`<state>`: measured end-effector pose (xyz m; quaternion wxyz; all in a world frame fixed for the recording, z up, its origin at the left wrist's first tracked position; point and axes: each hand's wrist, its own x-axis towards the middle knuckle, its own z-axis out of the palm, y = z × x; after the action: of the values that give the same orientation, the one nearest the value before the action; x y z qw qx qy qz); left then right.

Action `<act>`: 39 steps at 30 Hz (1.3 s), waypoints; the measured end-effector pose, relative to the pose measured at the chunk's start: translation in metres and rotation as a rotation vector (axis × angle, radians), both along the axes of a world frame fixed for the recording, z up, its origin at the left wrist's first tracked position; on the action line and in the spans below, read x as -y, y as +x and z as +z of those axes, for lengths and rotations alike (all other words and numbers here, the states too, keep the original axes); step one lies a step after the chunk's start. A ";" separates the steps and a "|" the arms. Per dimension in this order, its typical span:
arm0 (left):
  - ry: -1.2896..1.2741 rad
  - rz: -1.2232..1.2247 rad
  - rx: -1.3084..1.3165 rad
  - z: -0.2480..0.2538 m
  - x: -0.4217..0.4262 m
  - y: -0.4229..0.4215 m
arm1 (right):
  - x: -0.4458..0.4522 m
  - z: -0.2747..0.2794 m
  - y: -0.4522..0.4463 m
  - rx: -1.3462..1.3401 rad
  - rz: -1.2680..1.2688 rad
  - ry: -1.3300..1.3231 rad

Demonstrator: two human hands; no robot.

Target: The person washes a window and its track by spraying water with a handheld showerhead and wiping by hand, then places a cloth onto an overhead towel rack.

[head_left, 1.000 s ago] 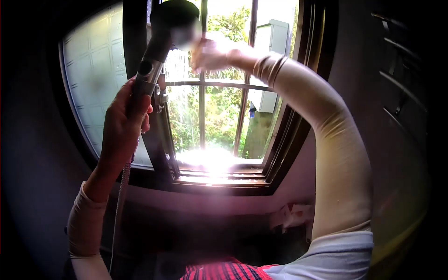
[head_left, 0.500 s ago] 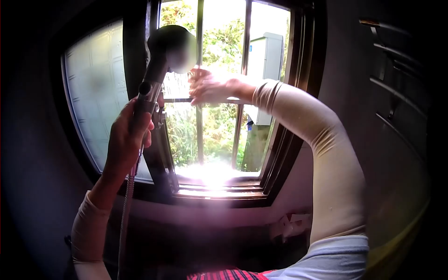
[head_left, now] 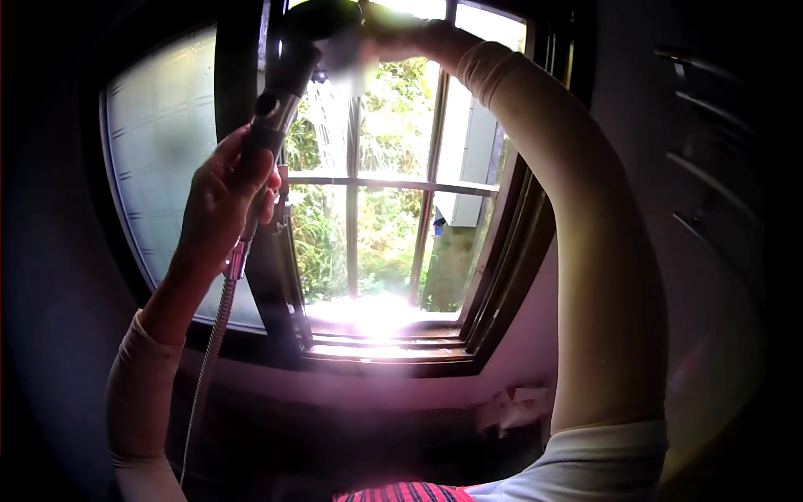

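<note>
My left hand (head_left: 226,188) is wrapped round the handle of a dark shower head (head_left: 288,79), raised on the left in front of the window. A ribbed metal hose (head_left: 213,343) hangs down from the handle. Water streams run down in front of the barred window (head_left: 389,180), below the head. At the upper middle, right beside the shower head's face, is my right hand (head_left: 401,40); its fingers are dark and blurred, so their pose and any contact are unclear.
A frosted pane (head_left: 167,159) stands left of the window. Metal rails (head_left: 711,176) are on the right wall. Below the window at the right lies a pale crumpled packet (head_left: 514,408). Outside are greenery and a grey box (head_left: 468,159).
My right hand has moved up from the middle of the window to its upper part. The shower head, in my left hand, is also higher in view than half a second ago.
</note>
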<state>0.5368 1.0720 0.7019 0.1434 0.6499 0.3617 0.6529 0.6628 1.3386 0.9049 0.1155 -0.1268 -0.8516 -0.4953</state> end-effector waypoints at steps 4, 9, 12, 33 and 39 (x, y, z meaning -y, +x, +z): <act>0.087 0.009 -0.001 0.018 -0.003 0.007 | 0.033 -0.071 -0.004 0.310 -0.135 -0.474; 0.173 -0.008 -0.049 0.038 -0.002 0.012 | 0.028 -0.088 0.009 0.335 -0.023 -0.459; 0.229 -0.010 -0.144 0.044 0.006 0.017 | 0.040 -0.021 0.020 0.017 -0.288 -0.244; 0.227 -0.310 0.061 -0.021 -0.015 0.031 | 0.055 -0.138 0.104 -0.155 -0.583 -0.258; 0.300 -0.296 0.062 -0.032 -0.007 0.040 | 0.024 -0.185 0.126 -0.183 0.120 -0.682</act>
<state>0.5770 1.0786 0.6699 0.1506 0.6896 0.1563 0.6909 0.7889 1.3146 0.7202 0.1712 -0.1518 -0.9600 -0.1615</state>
